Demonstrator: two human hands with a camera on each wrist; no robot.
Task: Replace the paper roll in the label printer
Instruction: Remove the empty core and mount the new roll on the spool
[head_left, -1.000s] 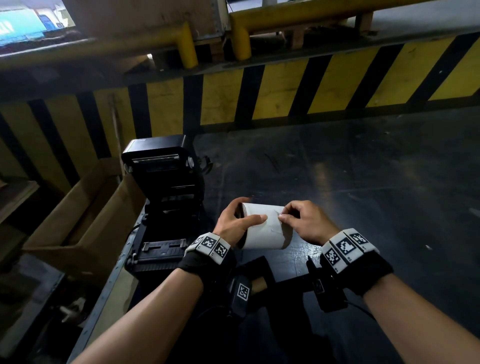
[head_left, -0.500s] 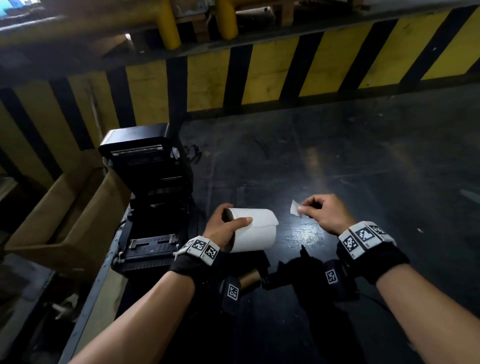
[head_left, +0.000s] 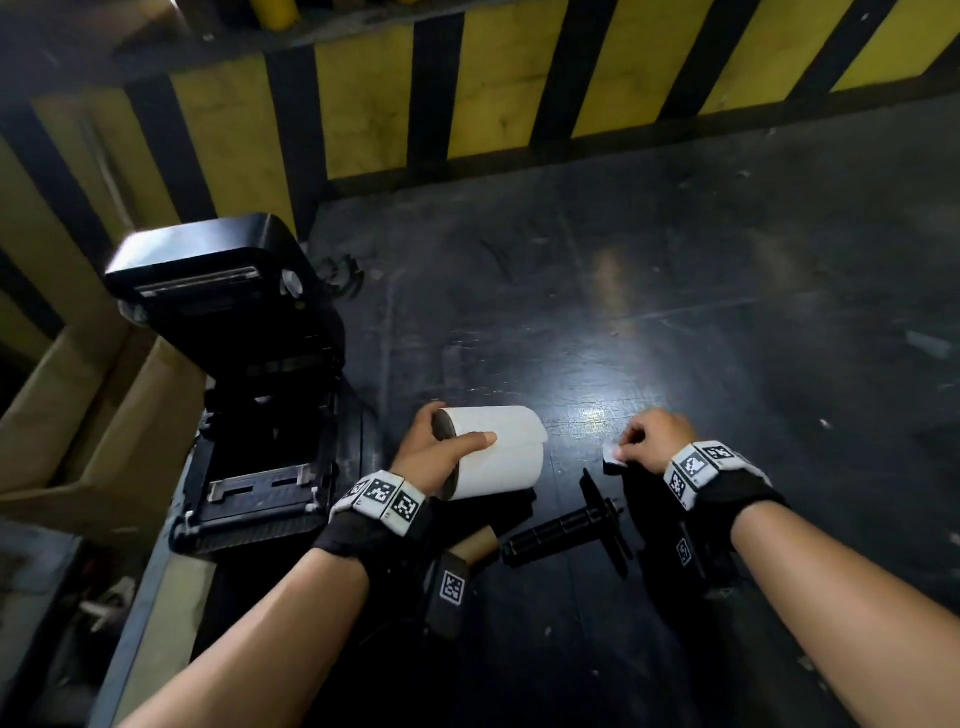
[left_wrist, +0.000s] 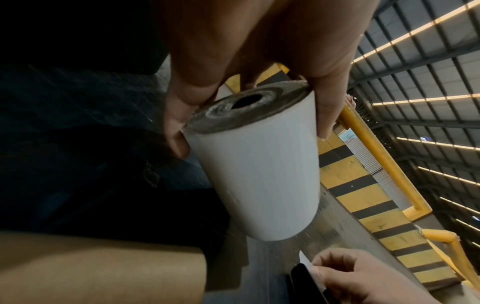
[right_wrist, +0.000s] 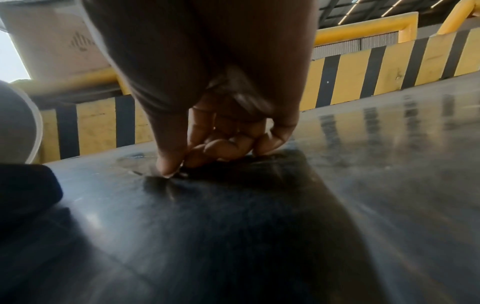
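The label printer (head_left: 244, 384) gapes open on the dark bench (head_left: 675, 312) by hazard-striped walls, left hand (head_left: 436, 457) fingers gripping the paper roll (head_left: 498, 457), right hand (head_left: 654, 439) fingers pinching a paper scrap (head_left: 614, 451).

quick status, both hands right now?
Left hand: grips the white paper roll.
Right hand: pinches a small white paper scrap, low at the table.

Dim scene overall, w/ a bright glare patch on the dark glossy desk (head_left: 597, 410) in the head view. Wide-angle bend curves the striped yellow-black barrier (head_left: 493, 88) toward the frame edges. Left wrist view: strip lights glow overhead at right, shadow fills the left half, white paper roll (left_wrist: 262, 176) fairly sharp. Right wrist view: soft motion blur, barrier stripes reflected on the desk, dark shadow pooled under the right hand (right_wrist: 221, 115).
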